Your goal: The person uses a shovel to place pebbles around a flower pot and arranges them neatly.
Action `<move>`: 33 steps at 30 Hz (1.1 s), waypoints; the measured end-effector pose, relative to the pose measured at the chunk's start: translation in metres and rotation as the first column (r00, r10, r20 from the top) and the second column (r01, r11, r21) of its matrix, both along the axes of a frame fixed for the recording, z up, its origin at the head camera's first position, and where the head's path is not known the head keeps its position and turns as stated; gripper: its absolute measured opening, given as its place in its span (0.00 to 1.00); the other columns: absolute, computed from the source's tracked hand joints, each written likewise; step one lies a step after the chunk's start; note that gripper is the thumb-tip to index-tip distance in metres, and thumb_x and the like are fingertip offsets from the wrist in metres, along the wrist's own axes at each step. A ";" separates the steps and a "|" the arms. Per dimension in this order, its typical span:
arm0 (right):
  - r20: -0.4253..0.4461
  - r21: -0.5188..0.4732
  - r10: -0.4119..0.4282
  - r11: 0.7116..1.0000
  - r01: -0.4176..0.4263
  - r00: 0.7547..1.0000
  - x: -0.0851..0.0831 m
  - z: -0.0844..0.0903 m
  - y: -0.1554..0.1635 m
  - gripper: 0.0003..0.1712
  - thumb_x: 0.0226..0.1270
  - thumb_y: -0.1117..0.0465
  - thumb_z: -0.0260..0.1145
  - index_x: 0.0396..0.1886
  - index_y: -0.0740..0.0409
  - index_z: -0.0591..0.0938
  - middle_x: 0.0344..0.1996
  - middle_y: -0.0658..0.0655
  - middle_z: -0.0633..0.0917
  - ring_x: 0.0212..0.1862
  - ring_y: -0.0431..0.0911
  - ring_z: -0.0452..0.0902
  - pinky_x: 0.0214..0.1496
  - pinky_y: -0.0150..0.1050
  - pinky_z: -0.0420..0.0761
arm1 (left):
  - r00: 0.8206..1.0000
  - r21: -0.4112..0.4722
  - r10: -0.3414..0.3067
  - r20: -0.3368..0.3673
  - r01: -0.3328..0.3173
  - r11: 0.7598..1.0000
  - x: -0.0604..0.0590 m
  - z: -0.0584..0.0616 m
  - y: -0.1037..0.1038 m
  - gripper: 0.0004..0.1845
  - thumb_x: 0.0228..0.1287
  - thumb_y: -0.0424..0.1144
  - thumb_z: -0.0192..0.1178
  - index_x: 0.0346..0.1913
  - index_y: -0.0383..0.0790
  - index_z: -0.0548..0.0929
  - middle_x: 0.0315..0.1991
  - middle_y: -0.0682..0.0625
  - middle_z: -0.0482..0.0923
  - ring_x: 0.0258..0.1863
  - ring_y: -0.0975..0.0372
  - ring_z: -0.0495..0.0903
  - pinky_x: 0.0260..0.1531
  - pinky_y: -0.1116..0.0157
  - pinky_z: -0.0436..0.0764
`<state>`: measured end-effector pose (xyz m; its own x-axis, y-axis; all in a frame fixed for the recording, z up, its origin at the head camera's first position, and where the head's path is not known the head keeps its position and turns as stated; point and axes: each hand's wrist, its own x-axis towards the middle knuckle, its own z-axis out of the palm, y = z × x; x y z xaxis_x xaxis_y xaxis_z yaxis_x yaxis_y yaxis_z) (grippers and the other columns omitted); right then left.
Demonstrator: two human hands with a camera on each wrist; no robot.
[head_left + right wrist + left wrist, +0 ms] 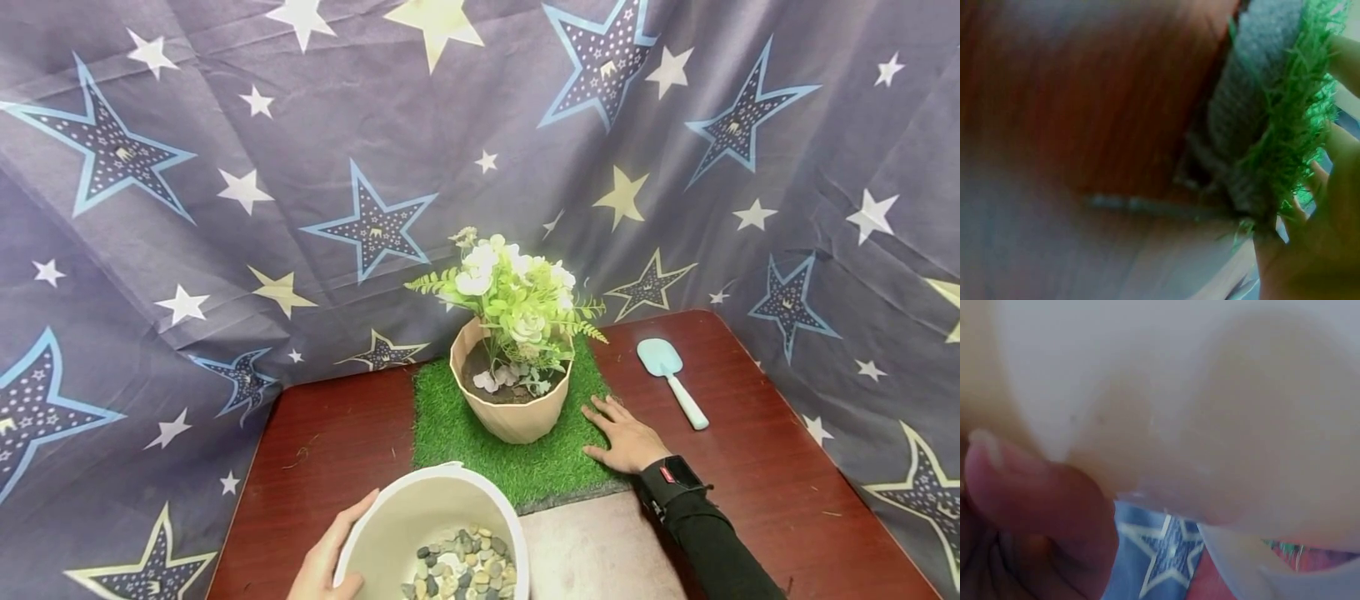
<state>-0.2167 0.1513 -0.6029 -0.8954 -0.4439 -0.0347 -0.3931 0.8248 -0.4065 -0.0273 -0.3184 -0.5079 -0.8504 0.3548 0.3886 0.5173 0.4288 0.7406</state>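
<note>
A white bucket (393,525) with several mixed pebbles (465,567) in it tilts at the front of the table. My left hand (326,558) grips its left rim, thumb over the edge; the left wrist view shows the thumb (1041,497) against the pale bucket wall (1210,425). My right hand (628,437) lies with fingers spread on the right edge of a green artificial grass mat (438,417). On that mat stands a beige flowerpot (525,421) with soil, white flowers and green leaves (521,287). The right wrist view shows the mat's grey underside edge (1241,106) beside the hand.
A light blue hand trowel (671,379) lies on the reddish-brown table (337,433), right of the mat. Behind and at both sides hangs a grey star-patterned cloth (262,225). A pale patch of the tabletop (592,550) shows in front of the mat.
</note>
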 end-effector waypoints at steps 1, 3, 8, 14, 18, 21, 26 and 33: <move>0.000 -0.004 -0.001 1.000 0.001 1.000 0.000 0.000 0.000 0.42 0.71 0.44 0.66 0.80 0.53 0.68 0.80 0.63 0.62 0.80 0.65 0.53 0.70 0.65 0.70 | 1.000 0.008 -0.009 -0.029 0.009 1.000 -0.002 0.000 0.008 0.50 0.35 0.25 0.58 0.74 0.26 0.67 0.71 0.59 0.74 0.56 0.71 0.78 0.57 0.80 0.72; -0.005 -0.004 -0.002 1.000 0.002 1.000 0.000 -0.001 0.000 0.42 0.71 0.43 0.66 0.80 0.53 0.68 0.80 0.63 0.62 0.80 0.65 0.53 0.70 0.65 0.70 | 0.999 0.009 0.004 -0.042 -0.004 1.000 -0.005 0.002 0.024 0.50 0.33 0.23 0.57 0.74 0.28 0.68 0.71 0.59 0.74 0.59 0.74 0.77 0.60 0.81 0.69; -0.015 -0.010 -0.005 1.000 0.005 1.000 0.001 -0.003 0.000 0.42 0.70 0.43 0.67 0.79 0.53 0.68 0.80 0.63 0.63 0.80 0.65 0.53 0.71 0.65 0.70 | 0.997 0.010 0.068 -0.044 -0.068 0.998 -0.012 0.010 0.068 0.53 0.29 0.18 0.55 0.73 0.34 0.71 0.69 0.50 0.77 0.63 0.74 0.74 0.62 0.82 0.67; 0.006 -0.012 -0.012 1.000 0.012 1.000 0.000 -0.003 0.000 0.42 0.71 0.43 0.66 0.80 0.52 0.67 0.81 0.62 0.62 0.81 0.64 0.51 0.70 0.65 0.71 | 0.979 0.035 0.139 0.147 -0.146 0.989 -0.018 0.016 0.112 0.51 0.35 0.15 0.56 0.74 0.40 0.73 0.68 0.46 0.78 0.59 0.65 0.80 0.57 0.75 0.77; 0.004 -0.006 -0.013 1.000 0.013 1.000 0.000 -0.005 0.000 0.43 0.71 0.43 0.66 0.80 0.51 0.66 0.81 0.61 0.61 0.81 0.64 0.51 0.67 0.64 0.74 | 0.965 0.029 0.164 0.206 -0.174 0.984 -0.022 0.014 0.128 0.52 0.38 0.15 0.56 0.75 0.48 0.73 0.69 0.50 0.77 0.62 0.63 0.79 0.59 0.74 0.77; 0.005 -0.010 -0.013 1.000 0.013 1.000 0.001 -0.001 -0.001 0.43 0.71 0.44 0.67 0.80 0.52 0.67 0.80 0.62 0.62 0.81 0.65 0.52 0.64 0.64 0.76 | 0.973 0.012 0.159 0.166 -0.164 0.986 -0.025 0.012 0.133 0.52 0.38 0.16 0.56 0.75 0.50 0.72 0.70 0.52 0.77 0.67 0.63 0.75 0.64 0.76 0.70; -0.011 -0.021 -0.016 1.000 0.016 1.000 0.002 0.003 -0.002 0.42 0.70 0.45 0.68 0.79 0.54 0.69 0.79 0.64 0.64 0.80 0.66 0.53 0.65 0.65 0.75 | 0.967 -0.014 0.147 0.206 -0.147 0.989 -0.028 0.013 0.135 0.52 0.40 0.16 0.56 0.76 0.51 0.71 0.71 0.53 0.75 0.68 0.62 0.75 0.66 0.73 0.71; 0.000 -0.021 -0.019 1.000 0.019 1.000 0.002 0.002 0.000 0.42 0.71 0.45 0.67 0.79 0.53 0.68 0.80 0.62 0.63 0.81 0.65 0.52 0.68 0.65 0.73 | 0.938 -0.031 0.134 0.321 -0.131 0.991 -0.027 0.020 0.135 0.50 0.45 0.18 0.56 0.77 0.51 0.69 0.72 0.54 0.73 0.65 0.62 0.77 0.62 0.69 0.76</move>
